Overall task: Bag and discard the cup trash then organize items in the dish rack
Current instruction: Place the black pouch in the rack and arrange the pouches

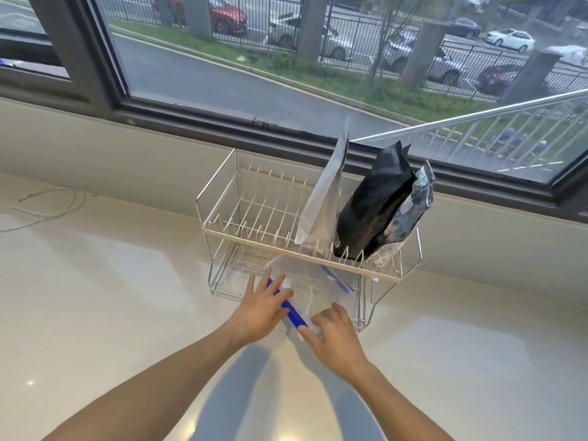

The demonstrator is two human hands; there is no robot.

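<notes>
1. Head view, the fingers: the left hand (pixel 265 308) lies palm down with its fingers spread and nearly straight, the fingertips pressing on the blue zip strip (pixel 288 305) of a clear plastic bag (pixel 313 286). It is not clenched around anything; it only presses flat on the strip.
2. The right hand (pixel 334 335) is also palm down, its fingers bent slightly and loosely apart, resting on the near end of the same blue strip and on the clear film beside it. Whether the thumb pinches the strip from below cannot be told.
3. Head view, the arms: both bare forearms reach up from the bottom edge and converge toward the bag, the left from the lower left, the right from the lower right. The wrists are roughly level, and the hands sit near each other with part of the strip showing between them.
4. The bag lies flat, partly on the pale countertop (pixel 127 297) and partly pushed into the lower tier of the wire dish rack (pixel 222 198). Its contents are too blurred to make out.
5. On the rack's upper tier, at the right side, three pouches stand tilted among the prongs: a silver pouch (pixel 323 202), a black pouch (pixel 374 202) just right of it, and a crinkled foil pouch (pixel 410 211) touching the black one.
6. The left part of the upper tier shows only bare prongs. The rack stands against the low wall under the window (pixel 254 58). A thin white cable (pixel 54 205) lies on the counter, well to the left.
</notes>
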